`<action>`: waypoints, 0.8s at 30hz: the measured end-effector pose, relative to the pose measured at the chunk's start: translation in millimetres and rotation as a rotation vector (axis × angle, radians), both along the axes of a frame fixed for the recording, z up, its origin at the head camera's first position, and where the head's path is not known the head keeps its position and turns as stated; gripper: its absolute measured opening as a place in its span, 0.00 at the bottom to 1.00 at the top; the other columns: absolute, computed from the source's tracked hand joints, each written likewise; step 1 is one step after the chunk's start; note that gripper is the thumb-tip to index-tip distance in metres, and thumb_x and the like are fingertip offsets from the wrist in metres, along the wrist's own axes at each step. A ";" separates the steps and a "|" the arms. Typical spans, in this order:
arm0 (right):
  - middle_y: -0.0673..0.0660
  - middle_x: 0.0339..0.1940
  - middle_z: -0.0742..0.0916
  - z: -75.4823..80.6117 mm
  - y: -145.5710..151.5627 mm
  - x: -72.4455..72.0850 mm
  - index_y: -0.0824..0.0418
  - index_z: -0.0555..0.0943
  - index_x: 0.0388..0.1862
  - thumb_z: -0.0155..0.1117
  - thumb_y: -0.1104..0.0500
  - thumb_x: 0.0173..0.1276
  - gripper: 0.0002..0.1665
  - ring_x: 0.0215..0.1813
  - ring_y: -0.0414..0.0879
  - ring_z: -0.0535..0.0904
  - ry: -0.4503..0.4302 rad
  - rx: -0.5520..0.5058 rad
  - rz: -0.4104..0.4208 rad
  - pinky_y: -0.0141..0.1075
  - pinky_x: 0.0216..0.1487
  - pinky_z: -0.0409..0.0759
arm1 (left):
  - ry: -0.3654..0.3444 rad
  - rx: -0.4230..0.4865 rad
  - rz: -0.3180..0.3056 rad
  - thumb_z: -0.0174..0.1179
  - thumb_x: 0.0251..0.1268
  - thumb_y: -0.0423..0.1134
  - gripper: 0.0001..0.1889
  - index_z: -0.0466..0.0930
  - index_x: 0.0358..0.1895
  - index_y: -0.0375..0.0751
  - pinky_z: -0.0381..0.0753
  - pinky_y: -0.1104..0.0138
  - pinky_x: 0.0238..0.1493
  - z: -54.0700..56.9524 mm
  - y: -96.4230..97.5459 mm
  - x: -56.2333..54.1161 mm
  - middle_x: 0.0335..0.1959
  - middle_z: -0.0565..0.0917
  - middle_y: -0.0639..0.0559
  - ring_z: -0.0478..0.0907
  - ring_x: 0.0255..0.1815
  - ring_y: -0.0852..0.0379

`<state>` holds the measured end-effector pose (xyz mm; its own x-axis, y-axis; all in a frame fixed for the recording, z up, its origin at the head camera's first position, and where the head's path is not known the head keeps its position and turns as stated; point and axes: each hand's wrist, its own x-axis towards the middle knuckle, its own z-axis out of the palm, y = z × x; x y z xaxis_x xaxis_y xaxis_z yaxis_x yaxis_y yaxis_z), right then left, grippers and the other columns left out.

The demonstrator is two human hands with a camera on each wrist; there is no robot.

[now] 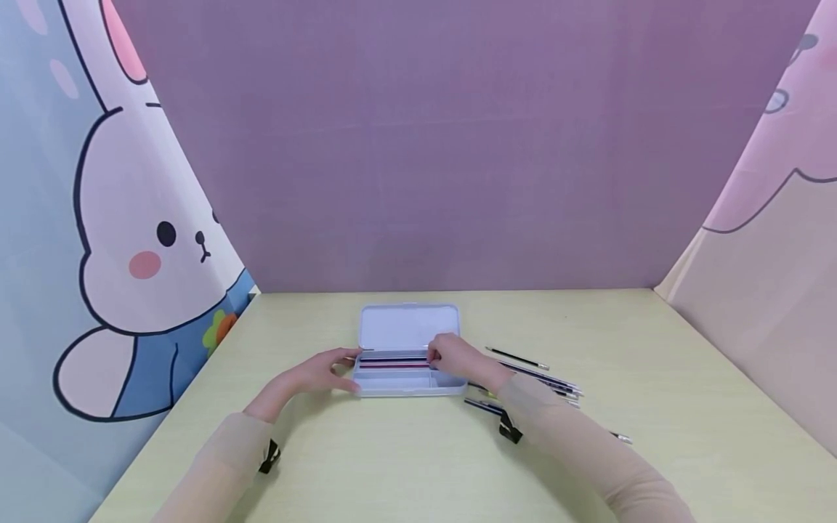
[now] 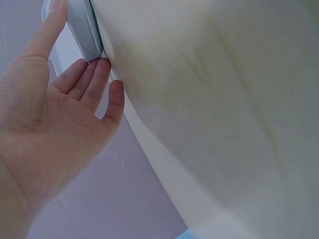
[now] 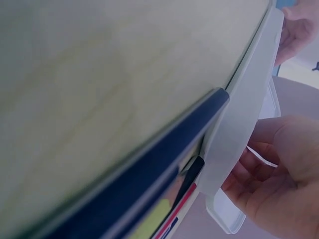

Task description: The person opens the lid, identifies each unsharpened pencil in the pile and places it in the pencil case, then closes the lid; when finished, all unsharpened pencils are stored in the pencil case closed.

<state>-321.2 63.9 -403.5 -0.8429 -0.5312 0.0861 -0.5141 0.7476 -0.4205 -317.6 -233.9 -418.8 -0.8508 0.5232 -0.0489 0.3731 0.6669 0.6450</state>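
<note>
An open white pencil case (image 1: 392,391) lies on the table, its lid (image 1: 410,327) tipped back. Several pencils (image 1: 392,366), dark and reddish, lie in its long rear compartment. My left hand (image 1: 322,372) holds the case's left end, thumb at the front corner and fingers at the rear; the left wrist view shows these fingertips against the case's edge (image 2: 82,30). Over the right part of the case, my right hand (image 1: 451,354) has curled fingers at the right ends of the pencils and appears to pinch one. The case wall (image 3: 244,109) hides its fingertips in the right wrist view.
Several loose pencils (image 1: 543,376) lie on the table right of the case, partly beneath the right forearm. One black pencil (image 1: 516,357) lies behind them. A purple backdrop (image 1: 418,145) rises behind the table, with printed curtains at both sides.
</note>
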 end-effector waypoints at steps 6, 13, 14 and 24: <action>0.55 0.33 0.84 0.4 0.8 -0.1 0.64 0.83 0.32 0.61 0.70 0.62 0.05 0.37 0.44 0.79 0.006 -0.018 -0.007 0.36 0.42 0.80 | -0.001 0.003 0.000 0.70 0.50 0.49 0.43 0.63 0.68 0.36 0.66 0.46 0.62 -0.5 0.1 -0.1 0.64 0.70 0.39 0.70 0.61 0.41; 0.54 0.33 0.84 -0.9 6.9 -3.0 0.64 0.83 0.33 0.61 0.70 0.61 0.05 0.37 0.44 0.79 0.028 -0.021 -0.026 0.35 0.41 0.80 | -0.008 -0.019 0.018 0.70 0.50 0.51 0.43 0.62 0.68 0.38 0.66 0.46 0.62 1.5 2.1 0.5 0.65 0.69 0.40 0.69 0.62 0.41; 0.54 0.32 0.84 -1.1 8.3 -3.7 0.64 0.83 0.33 0.61 0.70 0.61 0.05 0.37 0.44 0.79 0.036 -0.022 -0.026 0.35 0.41 0.80 | -0.006 -0.019 0.016 0.70 0.50 0.51 0.43 0.62 0.68 0.38 0.66 0.46 0.62 1.4 2.2 0.5 0.65 0.69 0.40 0.69 0.62 0.41; 0.53 0.31 0.84 7.3 26.8 -3.7 0.63 0.83 0.36 0.62 0.67 0.62 0.05 0.35 0.42 0.77 0.060 -0.105 -0.026 0.32 0.37 0.77 | 0.005 -0.010 0.000 0.70 0.50 0.49 0.42 0.62 0.68 0.36 0.67 0.46 0.61 -1.2 0.8 -0.9 0.64 0.70 0.38 0.70 0.61 0.41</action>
